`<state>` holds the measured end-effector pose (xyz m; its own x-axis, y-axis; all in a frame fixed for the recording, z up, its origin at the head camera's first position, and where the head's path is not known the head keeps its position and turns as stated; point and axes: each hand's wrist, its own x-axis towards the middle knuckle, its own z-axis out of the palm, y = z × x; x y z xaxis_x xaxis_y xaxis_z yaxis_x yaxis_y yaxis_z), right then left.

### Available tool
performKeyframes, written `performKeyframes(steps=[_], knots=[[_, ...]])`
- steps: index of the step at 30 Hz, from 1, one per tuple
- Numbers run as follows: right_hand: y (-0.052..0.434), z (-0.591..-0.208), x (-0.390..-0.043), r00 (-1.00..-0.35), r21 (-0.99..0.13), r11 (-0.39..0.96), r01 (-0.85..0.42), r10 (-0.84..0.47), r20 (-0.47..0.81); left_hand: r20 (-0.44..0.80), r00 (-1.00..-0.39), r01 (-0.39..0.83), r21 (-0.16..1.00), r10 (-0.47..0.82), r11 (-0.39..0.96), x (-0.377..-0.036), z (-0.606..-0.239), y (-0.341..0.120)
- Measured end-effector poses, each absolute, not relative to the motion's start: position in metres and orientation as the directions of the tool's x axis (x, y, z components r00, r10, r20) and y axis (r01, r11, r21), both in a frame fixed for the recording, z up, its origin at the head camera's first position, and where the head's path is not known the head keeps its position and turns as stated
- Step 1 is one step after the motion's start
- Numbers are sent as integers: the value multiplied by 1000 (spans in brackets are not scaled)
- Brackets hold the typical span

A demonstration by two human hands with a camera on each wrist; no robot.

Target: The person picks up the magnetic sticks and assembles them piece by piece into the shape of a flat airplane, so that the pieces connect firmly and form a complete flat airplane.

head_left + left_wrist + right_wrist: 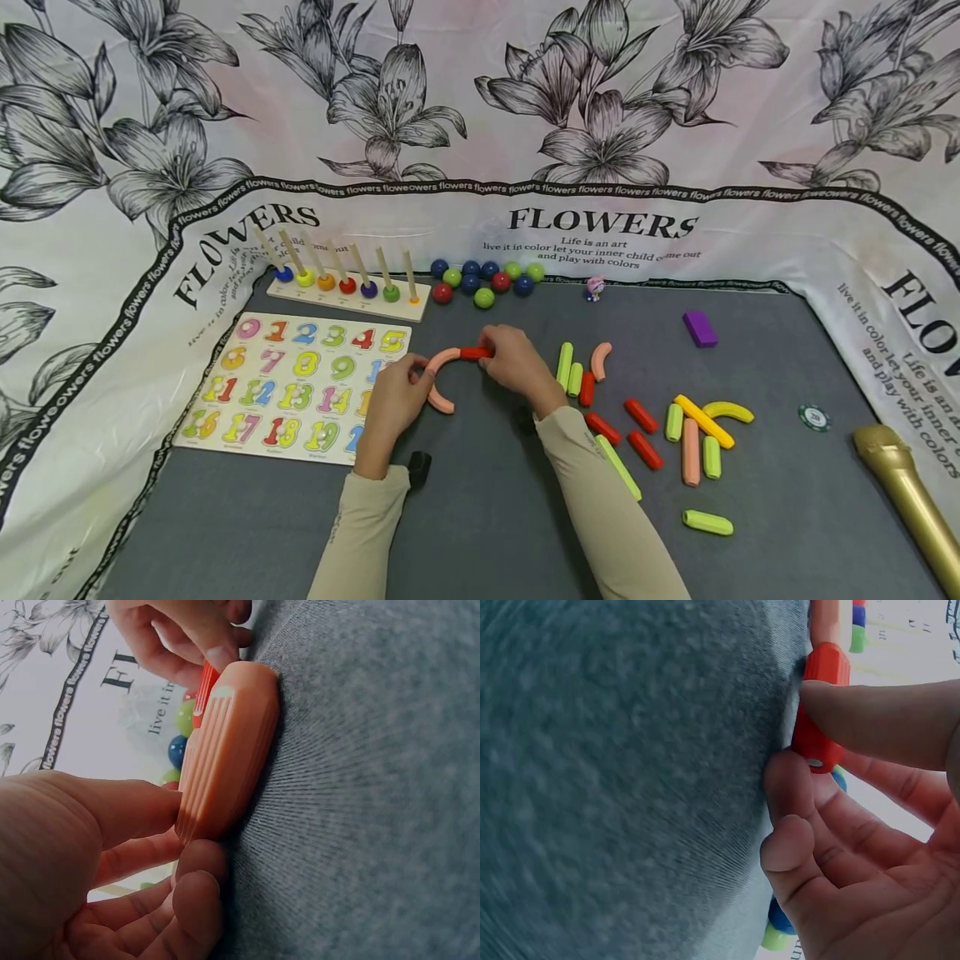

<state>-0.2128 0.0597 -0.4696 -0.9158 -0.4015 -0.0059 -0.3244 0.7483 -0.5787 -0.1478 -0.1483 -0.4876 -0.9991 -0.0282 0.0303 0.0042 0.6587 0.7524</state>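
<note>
On the grey table, peach curved pieces (442, 404) form a C-shaped arc with its opening toward the right. My left hand (396, 398) pinches the arc at its left side, thumb on one face and fingertips underneath. A short red rod (472, 353) lies end to end with the arc's upper tip. Its other end is pinched by my right hand (519, 362), the thumb lying across it in the right wrist view. Ribbed sides show on the near peach piece (232, 750) in the left wrist view.
A number puzzle board (202, 454) lies at left, partly behind the left hand. Behind it stands a peg board (345, 304) with coloured rings, beside several coloured balls (483, 297). Loose rods include a yellow one (705, 422). A gold microphone (900, 483) lies far right.
</note>
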Motion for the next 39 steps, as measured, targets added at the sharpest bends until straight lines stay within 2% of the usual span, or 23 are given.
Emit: performKeyframes(steps=[8, 13, 19, 27, 32, 39], knots=[[72, -469, -203, -938, -643, 720, -262, -346, -4, 19, -999, -15, 759, -46, 651, -148, -487, -147], [94, -459, -188, -946, -682, 683, -263, -321, 45, 12, -999, -20, 757, -45, 653, -148, -487, -147], [125, -447, -164, -948, -686, 666, -293, -294, 121, -15, -999, -40, 757, -44, 652, -148, -487, -148], [167, -444, -126, -961, -656, 702, -275, -229, 158, -19, -999, -42, 751, -42, 659, -148, -486, -149], [187, -445, -108, -969, -617, 749, -242, -218, 115, -14, -999, -42, 746, -48, 664, -147, -486, -150], [202, -450, -97, -973, -541, 821, -182, -228, -18, -2, -999, -22, 755, -32, 655, -147, -488, -148]])
